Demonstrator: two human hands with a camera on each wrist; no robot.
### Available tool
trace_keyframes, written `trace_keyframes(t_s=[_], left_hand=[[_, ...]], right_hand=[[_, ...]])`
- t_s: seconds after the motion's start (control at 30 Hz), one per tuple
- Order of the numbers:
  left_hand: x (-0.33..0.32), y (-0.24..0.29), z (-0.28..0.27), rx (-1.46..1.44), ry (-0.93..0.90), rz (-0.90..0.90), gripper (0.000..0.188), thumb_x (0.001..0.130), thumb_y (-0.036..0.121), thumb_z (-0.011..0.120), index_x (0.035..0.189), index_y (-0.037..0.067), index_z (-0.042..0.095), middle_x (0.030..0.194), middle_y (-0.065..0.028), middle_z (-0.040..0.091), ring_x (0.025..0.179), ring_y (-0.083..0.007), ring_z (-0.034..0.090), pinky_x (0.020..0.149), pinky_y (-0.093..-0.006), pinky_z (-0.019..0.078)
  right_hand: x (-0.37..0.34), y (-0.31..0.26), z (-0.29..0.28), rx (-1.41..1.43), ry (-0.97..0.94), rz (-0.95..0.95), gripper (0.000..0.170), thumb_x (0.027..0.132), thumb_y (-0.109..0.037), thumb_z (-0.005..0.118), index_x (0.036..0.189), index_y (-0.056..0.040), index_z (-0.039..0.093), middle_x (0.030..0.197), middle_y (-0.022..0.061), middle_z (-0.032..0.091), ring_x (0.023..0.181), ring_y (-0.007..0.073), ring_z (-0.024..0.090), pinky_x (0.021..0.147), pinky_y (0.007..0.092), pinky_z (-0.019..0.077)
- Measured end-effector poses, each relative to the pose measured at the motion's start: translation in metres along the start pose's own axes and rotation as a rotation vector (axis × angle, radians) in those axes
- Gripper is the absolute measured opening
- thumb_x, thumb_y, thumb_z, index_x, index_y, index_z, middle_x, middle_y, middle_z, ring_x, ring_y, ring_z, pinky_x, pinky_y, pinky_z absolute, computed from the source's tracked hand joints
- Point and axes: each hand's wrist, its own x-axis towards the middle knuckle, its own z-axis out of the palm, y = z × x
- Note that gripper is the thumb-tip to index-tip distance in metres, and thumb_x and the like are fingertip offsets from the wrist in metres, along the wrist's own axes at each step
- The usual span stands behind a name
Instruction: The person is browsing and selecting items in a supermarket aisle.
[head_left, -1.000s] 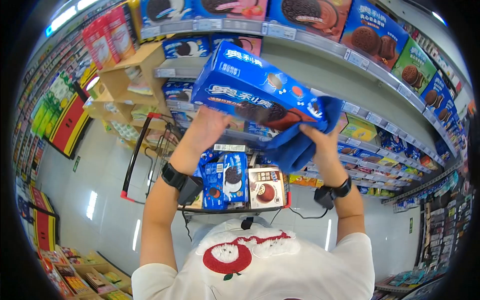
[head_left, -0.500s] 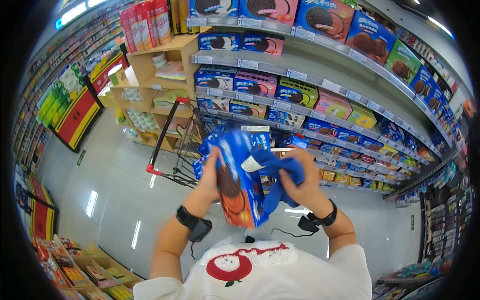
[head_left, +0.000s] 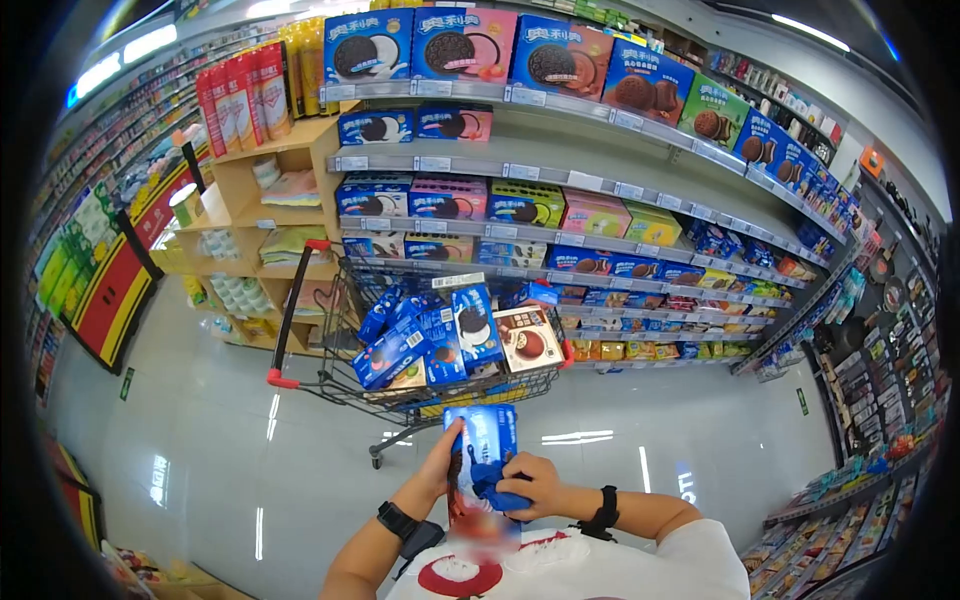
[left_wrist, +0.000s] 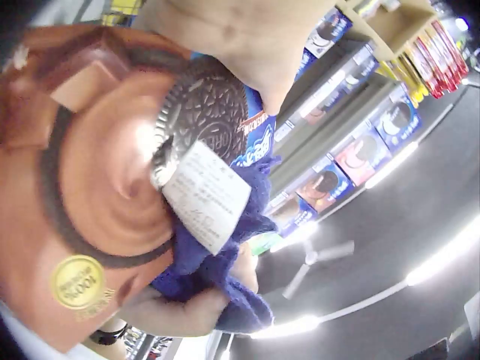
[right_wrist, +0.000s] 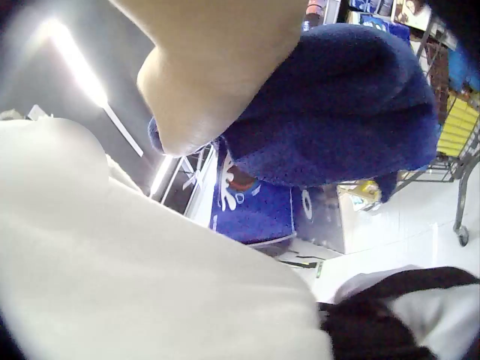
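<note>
Close to my body in the head view is a blue Oreo cookie box (head_left: 487, 422), held upright. My left hand (head_left: 438, 462) grips its left side, thumb along the edge. In my right hand (head_left: 536, 484) is a bunched dark blue cloth (head_left: 490, 484), pressed against the box's face. The left wrist view shows the box's printed cookie (left_wrist: 206, 105) and brown chocolate swirl, with the cloth's white tag (left_wrist: 210, 196) lying over them. In the right wrist view, the cloth (right_wrist: 337, 105) covers most of the box (right_wrist: 259, 214).
A shopping cart (head_left: 345, 385) stands just ahead, with several blue cookie boxes (head_left: 478, 325) and a white box (head_left: 530, 340) in it. Behind it rise shelves (head_left: 590, 182) stocked with cookie boxes. A wooden rack (head_left: 235, 190) adjoins them at left.
The cookie box came down from in front of the shelves, over the cart, to close by my body, turning upright on the way. The right hand with the cloth moved down along with it.
</note>
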Motion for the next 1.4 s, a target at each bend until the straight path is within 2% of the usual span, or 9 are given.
trace_keyframes(t_s=[0.03, 0.13, 0.27, 0.4, 0.47, 0.63, 0.73, 1.03, 1.4], left_hand=[[0.0, 0.0, 0.001, 0.027, 0.033, -0.003, 0.047, 0.088, 0.045, 0.047, 0.112, 0.005, 0.052, 0.103, -0.0106, 0.061, 0.086, -0.018, 0.062, 0.08, -0.0322, 0.0491], [0.0, 0.003, 0.008, 0.189, 0.061, 0.059, 0.043, 0.088, 0.042, 0.049, 0.106, 0.005, 0.056, 0.096, -0.0069, 0.062, 0.079, -0.014, 0.061, 0.073, -0.0277, 0.0497], [0.008, -0.008, 0.02, 0.342, 0.081, 0.055, 0.045, 0.087, 0.044, 0.05, 0.106, 0.004, 0.057, 0.094, -0.0036, 0.061, 0.079, -0.0113, 0.058, 0.072, -0.0254, 0.0467], [0.014, -0.019, 0.042, 0.334, 0.029, 0.051, 0.044, 0.088, 0.041, 0.051, 0.109, 0.003, 0.053, 0.096, -0.004, 0.06, 0.083, -0.011, 0.058, 0.074, -0.025, 0.0477], [0.009, -0.015, 0.051, 0.322, -0.03, 0.057, 0.044, 0.088, 0.039, 0.051, 0.11, 0.001, 0.051, 0.097, -0.005, 0.06, 0.085, -0.0118, 0.058, 0.076, -0.0261, 0.0483], [0.015, -0.018, 0.057, 0.374, -0.058, 0.144, 0.044, 0.088, 0.031, 0.052, 0.119, 0.001, 0.044, 0.106, -0.0075, 0.056, 0.093, -0.0144, 0.057, 0.079, -0.0273, 0.0484], [0.012, -0.02, 0.06, 0.269, -0.009, 0.15, 0.043, 0.089, 0.03, 0.051, 0.121, 0.002, 0.042, 0.106, -0.0075, 0.057, 0.093, -0.0149, 0.057, 0.08, -0.0283, 0.0488], [0.024, -0.024, 0.054, 0.323, 0.05, 0.184, 0.041, 0.09, 0.033, 0.047, 0.117, 0.003, 0.047, 0.106, -0.008, 0.058, 0.092, -0.0162, 0.058, 0.079, -0.0305, 0.0491], [0.034, -0.025, 0.052, 0.272, 0.054, 0.141, 0.037, 0.091, 0.032, 0.044, 0.114, 0.004, 0.051, 0.105, -0.0081, 0.06, 0.089, -0.0161, 0.06, 0.078, -0.0313, 0.0494]], right_hand=[[0.001, 0.002, -0.004, -0.088, -0.021, -0.168, 0.038, 0.053, -0.021, 0.073, 0.087, -0.0103, 0.062, 0.08, 0.0057, 0.051, 0.065, 0.0223, 0.054, 0.056, 0.0312, 0.0452], [0.007, 0.004, -0.017, -0.271, 0.031, -0.262, 0.042, 0.051, -0.024, 0.074, 0.089, -0.0099, 0.064, 0.079, 0.0049, 0.051, 0.064, 0.0209, 0.054, 0.056, 0.0303, 0.0453], [0.015, 0.016, -0.056, -0.292, 0.1, 0.045, 0.042, 0.053, -0.011, 0.07, 0.095, -0.011, 0.063, 0.085, 0.0045, 0.054, 0.073, 0.0225, 0.056, 0.063, 0.0326, 0.0461], [0.024, 0.051, -0.085, -0.208, 0.526, 0.267, 0.027, 0.065, -0.005, 0.064, 0.092, -0.0076, 0.063, 0.08, 0.0085, 0.06, 0.073, 0.0224, 0.058, 0.065, 0.0318, 0.046], [0.034, 0.055, -0.103, -0.002, 0.49, 0.563, 0.016, 0.075, -0.005, 0.06, 0.091, -0.0043, 0.064, 0.078, 0.0093, 0.062, 0.072, 0.0177, 0.059, 0.065, 0.0296, 0.0455], [0.056, 0.056, -0.105, 0.656, -0.123, 0.463, 0.017, 0.084, -0.007, 0.055, 0.098, -0.0011, 0.063, 0.107, 0.0076, 0.061, 0.098, 0.014, 0.055, 0.087, 0.0271, 0.0412], [0.06, 0.078, -0.097, 0.912, -0.21, 0.472, 0.02, 0.086, -0.009, 0.053, 0.101, -0.0003, 0.062, 0.113, 0.0082, 0.059, 0.103, 0.0135, 0.052, 0.091, 0.0289, 0.0395], [0.053, 0.085, -0.104, 1.032, -0.263, 0.566, 0.031, 0.091, -0.017, 0.047, 0.116, -0.0009, 0.055, 0.122, 0.0067, 0.053, 0.113, 0.0155, 0.046, 0.098, 0.0291, 0.0327], [0.036, 0.088, -0.132, 0.947, -0.272, 0.548, 0.027, 0.09, -0.011, 0.046, 0.108, 0.0035, 0.058, 0.118, 0.0113, 0.055, 0.111, 0.0198, 0.049, 0.097, 0.031, 0.0361]])
